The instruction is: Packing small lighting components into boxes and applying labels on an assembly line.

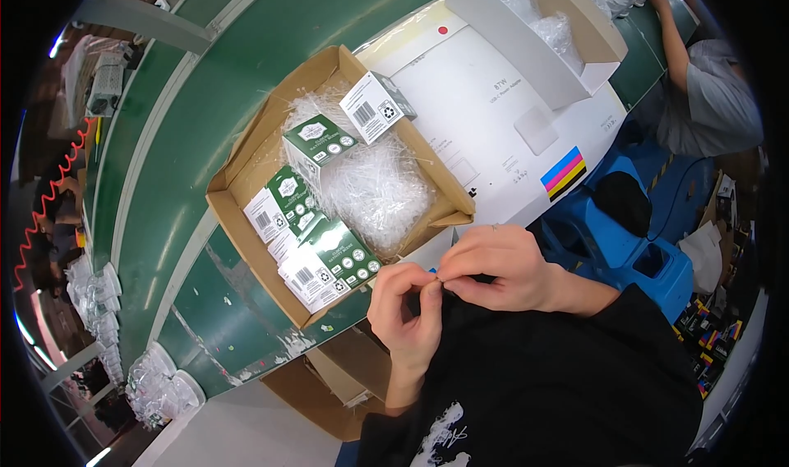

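Observation:
In front of my chest, my left hand [408,307] and my right hand [499,270] meet fingertip to fingertip, both closed in a pinch. Something tiny sits between the fingertips, with a speck of blue showing there; its kind is too small to make out. Just beyond them lies an open cardboard box [246,156] with its near edge close to my left hand. Inside it are several small green and white boxes [341,249] and a loose heap of thin clear plastic strands [374,192]. One green and white box [378,105] rests at the far right rim.
The green table [238,73] carries a large printed white sheet [485,81] and a white carton [534,48] with clear plastic bags. At the far right a person in a grey shirt [715,105] reaches over bags. Blue seats [608,229] stand right; bagged clear items [160,389] lie left.

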Motion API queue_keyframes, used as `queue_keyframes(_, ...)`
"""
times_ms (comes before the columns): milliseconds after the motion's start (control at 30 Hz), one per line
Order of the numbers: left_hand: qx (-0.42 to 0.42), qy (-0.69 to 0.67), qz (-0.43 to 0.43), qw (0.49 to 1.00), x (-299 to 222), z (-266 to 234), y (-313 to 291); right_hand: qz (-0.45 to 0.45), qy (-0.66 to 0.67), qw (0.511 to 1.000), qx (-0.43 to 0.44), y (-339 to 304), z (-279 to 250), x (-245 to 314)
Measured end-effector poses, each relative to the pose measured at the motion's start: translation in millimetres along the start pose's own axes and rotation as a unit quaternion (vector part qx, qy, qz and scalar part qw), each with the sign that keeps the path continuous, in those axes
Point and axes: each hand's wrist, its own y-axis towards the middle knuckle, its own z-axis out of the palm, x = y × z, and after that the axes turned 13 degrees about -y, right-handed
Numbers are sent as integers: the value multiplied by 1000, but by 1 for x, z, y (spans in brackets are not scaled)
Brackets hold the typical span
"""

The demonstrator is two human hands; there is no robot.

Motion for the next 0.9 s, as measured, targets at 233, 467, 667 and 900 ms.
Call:
queue_keyframes(233, 18, 16, 1, 1000, 0, -3, 0, -2, -10, 1000, 10, 1, 0, -1)
queue_keyframes(467, 41, 43, -12, 998, -2, -8, 2, 5, -6, 999, 49, 6, -4, -1)
queue_keyframes(667, 3, 31, -87, 996, -6, -7, 0, 0, 2, 996, 90, 8, -8, -1)
queue_keyframes(900, 45, -17, -51, 998, 4, -25, -2, 53, 106, 987, 112, 6, 2, 1)
